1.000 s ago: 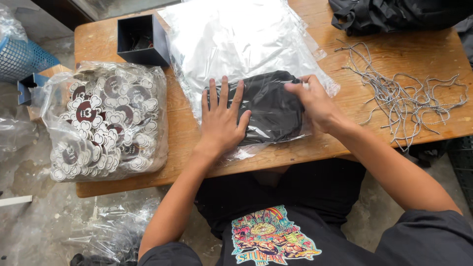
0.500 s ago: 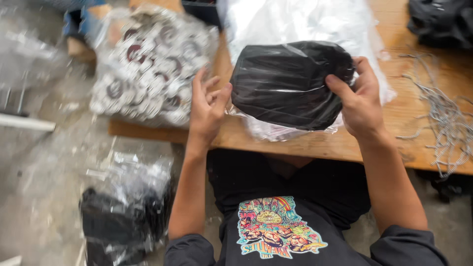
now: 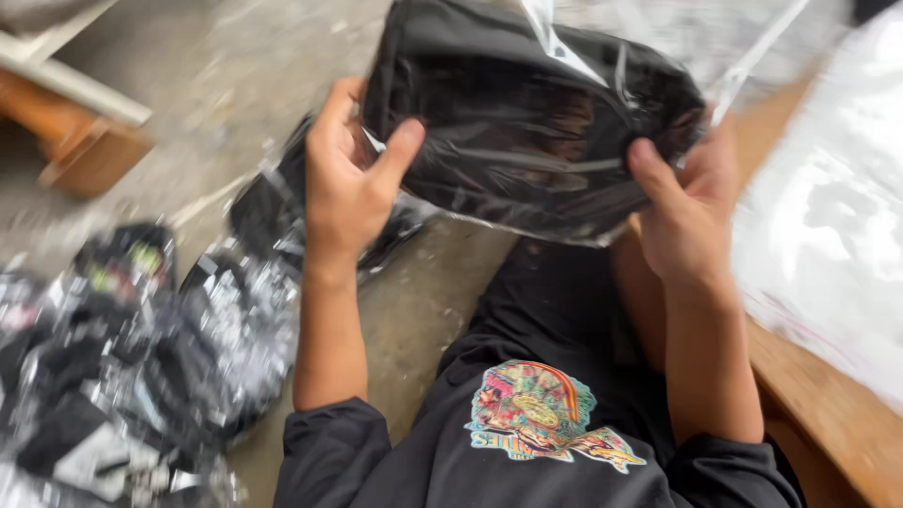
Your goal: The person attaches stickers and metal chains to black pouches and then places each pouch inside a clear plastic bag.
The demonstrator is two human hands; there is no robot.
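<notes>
Both hands grip one bagged black garment (image 3: 531, 122) in mid-air, left hand (image 3: 348, 183) and right hand (image 3: 687, 212) pinching opposite ends. Bagging looks done; placing remains. Finished packs (image 3: 141, 357) heaped on floor; desk (image 3: 828, 414) at right.

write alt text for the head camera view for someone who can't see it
Both hands, left hand and right hand, hold up a folded black garment in a clear plastic bag over the person's lap. A pile of bagged black garments lies on the concrete floor to the left; a wooden table edge is on the right.
</notes>
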